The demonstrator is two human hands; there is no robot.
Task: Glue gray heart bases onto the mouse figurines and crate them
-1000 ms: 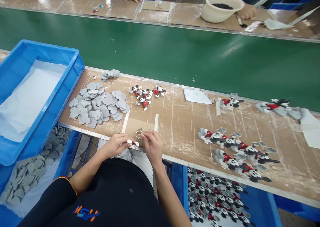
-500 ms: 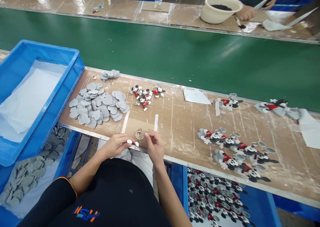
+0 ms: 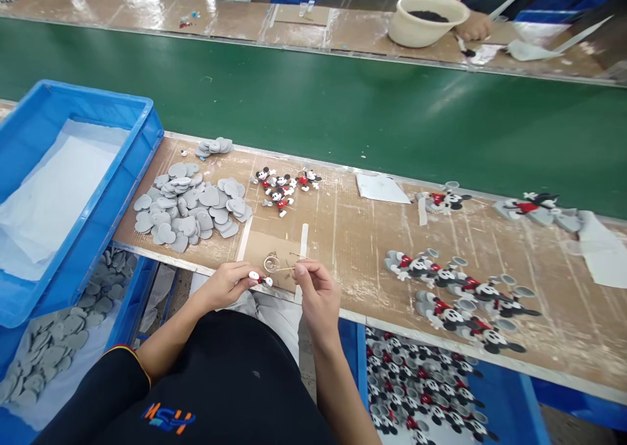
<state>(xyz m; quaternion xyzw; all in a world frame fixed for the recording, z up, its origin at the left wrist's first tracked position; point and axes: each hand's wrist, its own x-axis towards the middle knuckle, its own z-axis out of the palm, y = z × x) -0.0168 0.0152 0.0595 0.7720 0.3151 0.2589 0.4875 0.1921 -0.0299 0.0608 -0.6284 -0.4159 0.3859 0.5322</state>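
My left hand is closed around a Mickey Mouse figurine, its white shoes sticking out past the fingertips and most of its body hidden. A thin wooden stick is pinched in my right hand, its far end reaching a small clear cup on the cardboard. Another thin stick lies just beyond. Several Mickey figurines lie behind the cup. To their left spreads a pile of grey heart-shaped pieces.
At left stands a blue crate with white sheets. Rows of figurines on grey bases lie at right, above a lower blue bin of more. A green conveyor belt runs behind. Across it, a co-worker's hand rests beside a cream tub.
My right hand has moved right and slightly back from the cup, so the stick now shows stretched between fingers and cup. The left hand keeps the figurine in the same place.
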